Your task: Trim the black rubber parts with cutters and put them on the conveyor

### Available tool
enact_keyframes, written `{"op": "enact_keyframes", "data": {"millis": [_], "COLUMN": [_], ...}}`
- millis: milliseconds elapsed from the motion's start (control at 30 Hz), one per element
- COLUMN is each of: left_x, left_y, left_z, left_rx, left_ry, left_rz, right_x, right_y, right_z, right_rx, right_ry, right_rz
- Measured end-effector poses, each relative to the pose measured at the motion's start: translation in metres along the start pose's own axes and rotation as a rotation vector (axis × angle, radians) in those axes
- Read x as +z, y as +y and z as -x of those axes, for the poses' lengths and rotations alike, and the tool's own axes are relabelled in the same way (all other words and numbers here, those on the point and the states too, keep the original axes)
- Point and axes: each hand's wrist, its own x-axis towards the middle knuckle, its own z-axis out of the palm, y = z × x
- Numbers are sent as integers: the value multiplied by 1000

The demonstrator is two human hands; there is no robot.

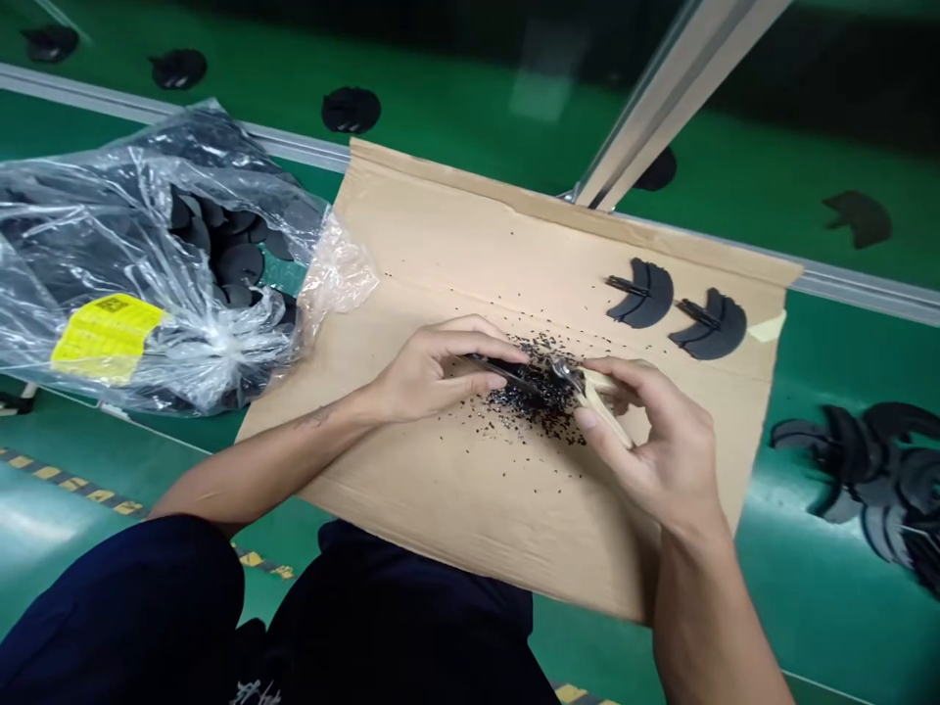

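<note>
My left hand [447, 367] pinches a flat black plastic part [506, 372] between thumb and fingers, over the middle of a cardboard sheet [455, 509]. In my right hand [657, 431] is a pair of nippers [606, 406] with cream-coloured handles; its metal jaws point left, close to the black part. I cannot tell whether the jaws touch it. Beneath both hands lies a dark heap of tiny black plastic bits [540, 392], scattered outward over the cardboard. Two curved black parts [640, 294] with thin stems rest on the cardboard, up and to the right of my right hand.
At left, a clear plastic bag [168, 245] with a yellow label [107, 338] holds several black discs. More curved black parts [873, 480] are piled on the green surface at right. A metal post [661, 108] rises behind the cardboard. My knees [132, 597] are below it.
</note>
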Motion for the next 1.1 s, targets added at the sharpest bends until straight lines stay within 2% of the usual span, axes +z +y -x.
{"op": "enact_keyframes", "data": {"millis": [167,333,533,733,867,967,1100], "left_x": [-1,0,-1,-2,-3,-3,-1], "left_y": [-1,-3,-7,-4,1,5,5], "left_z": [2,3,3,3,2,1,4], "left_rx": [-3,17,93,130,155,172,199], "left_ry": [-2,-4,-26,-29,-41,-44,-79], "left_rz": [10,21,11,-14,-73,-142,-287], "right_x": [6,11,9,7,11,14,19], "right_y": [-1,2,-1,-5,3,9,8], "right_z": [0,2,0,1,2,1,1], "right_rx": [-88,-130,-218,-207,-141,-164,-289], "right_ry": [-21,41,55,23,89,136,134], "right_rz": [-2,106,243,178,96,238,489]}}
